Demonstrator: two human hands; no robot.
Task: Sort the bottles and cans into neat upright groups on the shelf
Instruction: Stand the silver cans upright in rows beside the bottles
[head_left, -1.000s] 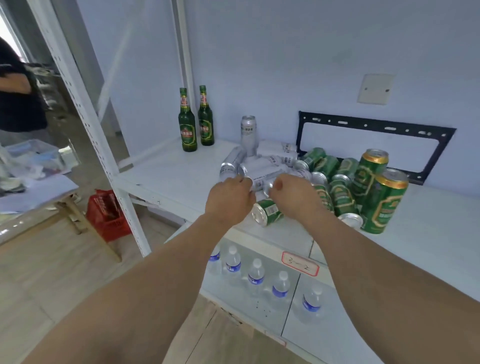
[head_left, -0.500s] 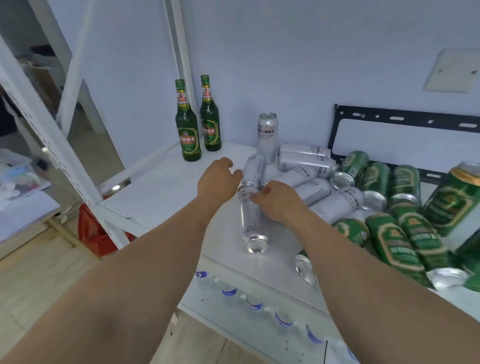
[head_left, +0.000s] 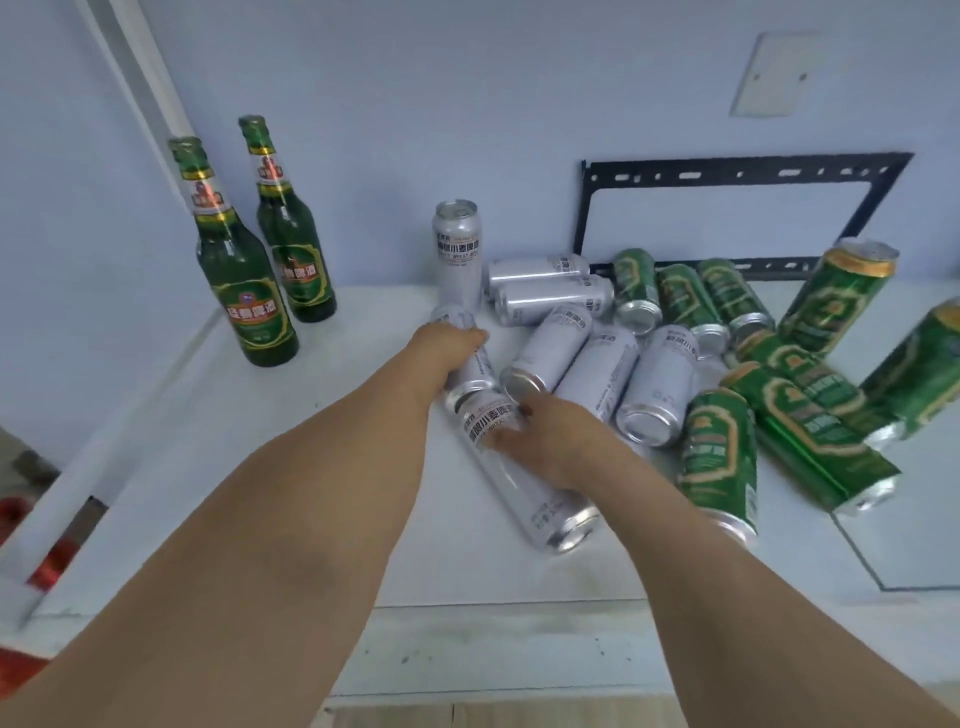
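My left hand (head_left: 441, 345) grips one fallen silver can (head_left: 470, 358); my right hand (head_left: 545, 441) clamps another (head_left: 524, 478). Lifting carelessly could roll the pile (head_left: 597, 358) at two o'clock off the shelf (head_left: 260, 493).

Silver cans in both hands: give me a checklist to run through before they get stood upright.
1. Left hand holds a silver can: ok, fingers curled round it.
2. Right hand holds the near silver can: ok, fingers wrap its upper part.
3. Both held cans are upright: not ok, they lie on the shelf.
4. A silver group is started: ok, one upright silver can stands by the wall.
5. Bare shelf beside that can: ok, to its left, before the green bottles.
6. Loose cans lean on the held ones: cannot tell, the hands hide the contact.
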